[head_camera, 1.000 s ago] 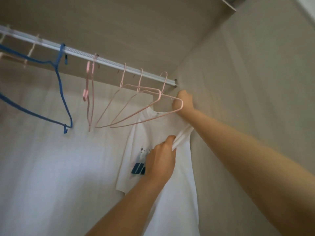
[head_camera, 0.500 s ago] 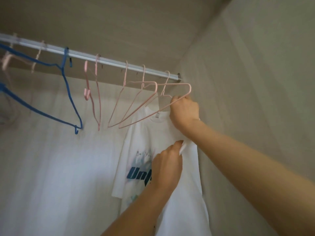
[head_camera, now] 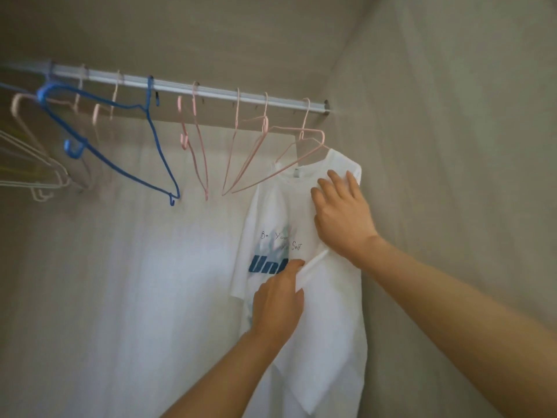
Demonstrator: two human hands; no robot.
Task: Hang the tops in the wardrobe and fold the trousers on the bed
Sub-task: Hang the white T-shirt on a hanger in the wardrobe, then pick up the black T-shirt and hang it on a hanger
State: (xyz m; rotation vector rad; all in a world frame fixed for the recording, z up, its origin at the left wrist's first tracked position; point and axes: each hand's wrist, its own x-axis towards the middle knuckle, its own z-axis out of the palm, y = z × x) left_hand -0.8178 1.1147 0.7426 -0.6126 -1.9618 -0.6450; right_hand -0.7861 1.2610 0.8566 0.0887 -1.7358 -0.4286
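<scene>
White cotton made up the T-shirt [head_camera: 328, 342], which hung from a pink wire hanger [head_camera: 304, 143] hooked at the far right end of the wardrobe rail [head_camera: 211, 91], above both hands. The left hand [head_camera: 278, 303] pinched a fold of fabric, thumb and fingers closed on it. Just above that pinch, the right hand [head_camera: 342, 214] lay flat and spread on the chest, gripping nothing.

A downward tug from the pinch could likely drag the collar sideways off the thin hanger, or unhook it from the rail. Left of the pinch, the print read "Be Your Self" in thin script, with bold blue letters "Un" partly hidden.
</scene>
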